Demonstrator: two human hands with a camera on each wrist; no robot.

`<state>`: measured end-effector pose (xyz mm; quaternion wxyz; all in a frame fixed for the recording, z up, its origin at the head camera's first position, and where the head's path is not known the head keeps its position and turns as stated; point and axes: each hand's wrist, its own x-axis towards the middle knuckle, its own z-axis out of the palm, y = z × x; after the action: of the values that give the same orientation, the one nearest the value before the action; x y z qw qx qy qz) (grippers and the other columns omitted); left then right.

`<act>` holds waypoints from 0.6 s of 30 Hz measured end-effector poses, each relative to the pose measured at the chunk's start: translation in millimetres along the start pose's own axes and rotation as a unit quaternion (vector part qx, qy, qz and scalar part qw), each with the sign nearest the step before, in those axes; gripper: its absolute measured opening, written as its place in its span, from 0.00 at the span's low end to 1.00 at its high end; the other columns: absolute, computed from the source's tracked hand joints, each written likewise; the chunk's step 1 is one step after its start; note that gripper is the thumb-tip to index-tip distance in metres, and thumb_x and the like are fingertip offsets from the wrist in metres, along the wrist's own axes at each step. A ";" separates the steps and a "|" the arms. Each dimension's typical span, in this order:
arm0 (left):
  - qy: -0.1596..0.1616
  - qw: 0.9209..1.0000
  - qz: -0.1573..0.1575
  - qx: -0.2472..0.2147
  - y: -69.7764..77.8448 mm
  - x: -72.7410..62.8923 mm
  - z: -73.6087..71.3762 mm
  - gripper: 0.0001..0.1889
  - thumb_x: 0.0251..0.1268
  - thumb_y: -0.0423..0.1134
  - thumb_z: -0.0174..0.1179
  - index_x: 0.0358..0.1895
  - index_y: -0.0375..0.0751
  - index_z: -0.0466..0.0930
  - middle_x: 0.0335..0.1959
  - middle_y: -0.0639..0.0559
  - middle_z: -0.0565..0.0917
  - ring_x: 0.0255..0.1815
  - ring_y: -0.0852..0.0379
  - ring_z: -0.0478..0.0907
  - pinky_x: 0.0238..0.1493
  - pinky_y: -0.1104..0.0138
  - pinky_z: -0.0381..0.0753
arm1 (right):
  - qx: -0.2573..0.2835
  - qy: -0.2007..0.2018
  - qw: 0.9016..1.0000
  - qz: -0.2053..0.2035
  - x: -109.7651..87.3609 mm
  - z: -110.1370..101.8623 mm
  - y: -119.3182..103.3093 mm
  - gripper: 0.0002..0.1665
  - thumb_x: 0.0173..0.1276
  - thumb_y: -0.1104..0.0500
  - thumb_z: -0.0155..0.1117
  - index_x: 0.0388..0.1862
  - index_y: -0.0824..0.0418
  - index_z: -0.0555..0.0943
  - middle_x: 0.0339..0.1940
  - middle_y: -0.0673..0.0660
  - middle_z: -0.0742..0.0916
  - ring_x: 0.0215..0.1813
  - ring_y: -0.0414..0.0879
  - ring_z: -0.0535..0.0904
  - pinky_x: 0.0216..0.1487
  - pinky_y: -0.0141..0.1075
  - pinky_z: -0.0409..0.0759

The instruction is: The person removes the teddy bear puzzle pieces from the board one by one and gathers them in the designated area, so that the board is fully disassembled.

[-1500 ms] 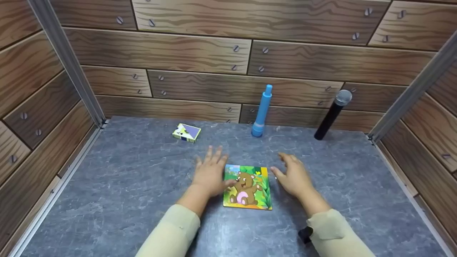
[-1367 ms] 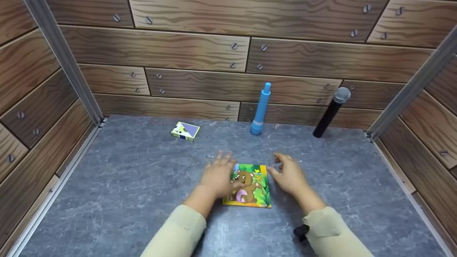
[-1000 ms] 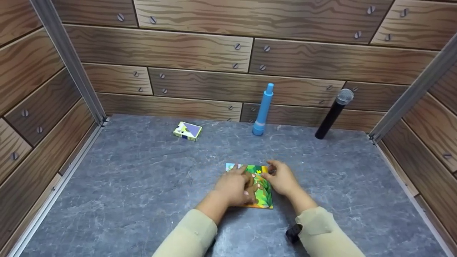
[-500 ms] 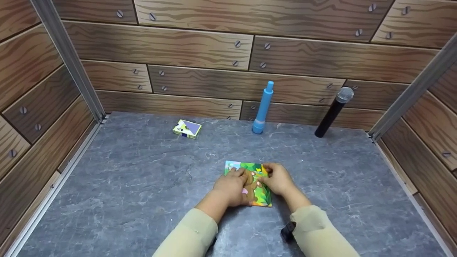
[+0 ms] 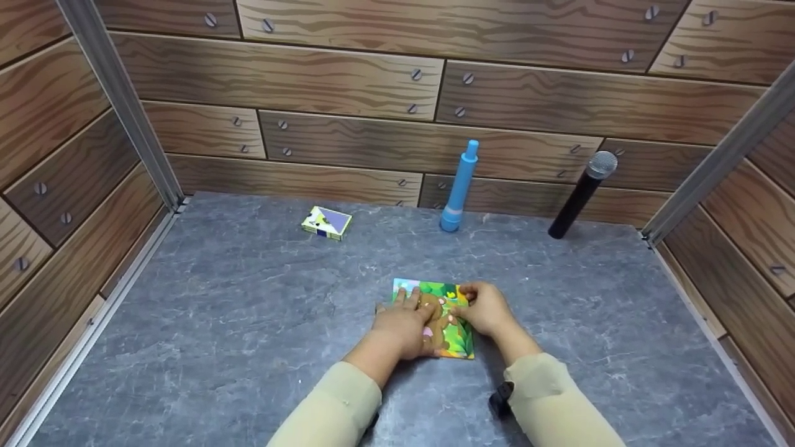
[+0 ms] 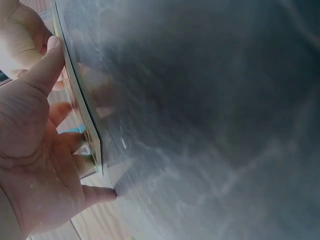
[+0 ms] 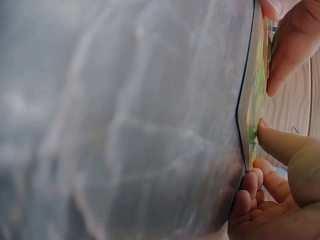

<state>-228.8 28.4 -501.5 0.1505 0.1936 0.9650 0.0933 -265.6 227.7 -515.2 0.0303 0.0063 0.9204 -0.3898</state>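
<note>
The left hand (image 5: 400, 326) lies with its fingers apart over the 9 o'clock half of the bear board (image 5: 448, 332), palm down, fingertips on the printed face and the outermost finger off the edge, its tip down at the table. The right hand (image 5: 489, 310) is clamped on the same board at its 2 o'clock corner, the thumb on the picture and the other fingers curled at the rim. The board lies flat on the gray marbled table (image 5: 248, 323) between the two hands, its bear partly covered by the left one. Pale sleeves, the left sleeve (image 5: 329, 406) and the right sleeve (image 5: 562, 397), run back from the hands toward 7 and 5 o'clock, a small black device (image 5: 500, 400) hanging beside the right cuff. Farther out from the board, a yellow, white and purple box (image 5: 328, 223) lies near 11 o'clock, a blue baton (image 5: 458, 189) stands at 12, and a black microphone (image 5: 576, 202) stands at about 2, its silver head up. Behind these rises a wood-print wall (image 5: 341, 81), with metal posts (image 5: 118, 93) at its corners, toward 10 and 2 o'clock.
</note>
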 end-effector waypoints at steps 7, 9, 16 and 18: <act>0.002 1.000 0.000 -0.011 1.5 -0.6 -2.0 0.49 0.64 0.71 0.66 0.85 0.58 0.62 0.88 0.47 0.51 0.87 0.41 0.45 0.76 0.31 0.59 | 0.032 -0.015 0.999 0.033 5.4 -3.6 -2.1 0.26 0.61 0.69 0.80 0.56 0.77 0.81 0.43 0.62 0.83 0.49 0.54 0.78 0.54 0.46 0.79; 0.003 1.000 -0.002 -0.015 2.1 -0.6 -2.8 0.49 0.63 0.71 0.67 0.84 0.59 0.63 0.88 0.47 0.52 0.87 0.41 0.46 0.76 0.32 0.60 | 0.042 -0.019 0.998 0.046 7.2 -4.6 -3.8 0.26 0.60 0.70 0.81 0.55 0.77 0.81 0.41 0.60 0.80 0.47 0.53 0.75 0.53 0.43 0.77; -0.010 1.000 -0.017 -0.020 5.7 2.7 -5.4 0.49 0.59 0.73 0.69 0.83 0.61 0.65 0.88 0.48 0.53 0.87 0.42 0.46 0.73 0.28 0.61 | 0.072 -0.024 0.992 0.098 10.6 -4.2 -8.5 0.30 0.51 0.72 0.81 0.53 0.73 0.80 0.42 0.58 0.78 0.48 0.52 0.73 0.54 0.42 0.75; -0.014 0.999 -0.023 -0.020 5.9 3.3 -5.8 0.49 0.59 0.73 0.69 0.83 0.61 0.66 0.88 0.49 0.52 0.87 0.42 0.46 0.72 0.27 0.61 | 0.078 -0.026 0.991 0.105 11.0 -3.7 -8.8 0.30 0.50 0.72 0.82 0.53 0.72 0.80 0.42 0.58 0.78 0.48 0.51 0.73 0.53 0.41 0.76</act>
<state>-231.5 34.4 -495.5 0.1699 0.1697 0.9649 0.1064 -277.1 224.1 -507.0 0.0943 0.0951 0.8801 -0.4555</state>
